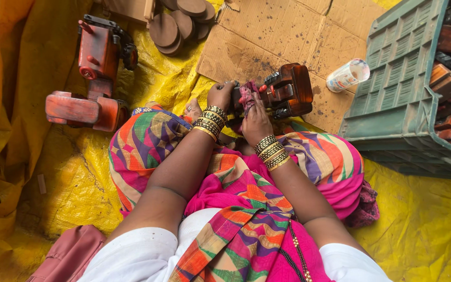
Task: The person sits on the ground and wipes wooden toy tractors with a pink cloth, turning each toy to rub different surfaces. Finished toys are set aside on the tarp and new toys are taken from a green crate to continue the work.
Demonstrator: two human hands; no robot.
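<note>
We are gripping the toy [288, 90] with our left hand [221, 95] while our right hand [256, 122] is pressing a rag [247, 95] against it; its long axis is stretching rightward from both hands.

A yellow tarpaulin [429, 230] covers the ground, crumpled up along the left side. On it, to the upper left, lies an orange-red wooden toy tractor [94, 73], tipped over. Just beyond it sits a heap of round brown wooden discs [179, 21]. A flattened, stained sheet of cardboard [288, 26] lies at the top centre, with a small plastic cup [347, 75] on its side there. At the right stands a green plastic crate [398, 89] holding dark wooden parts. A pink bag [69, 256] rests at the lower left.
</note>
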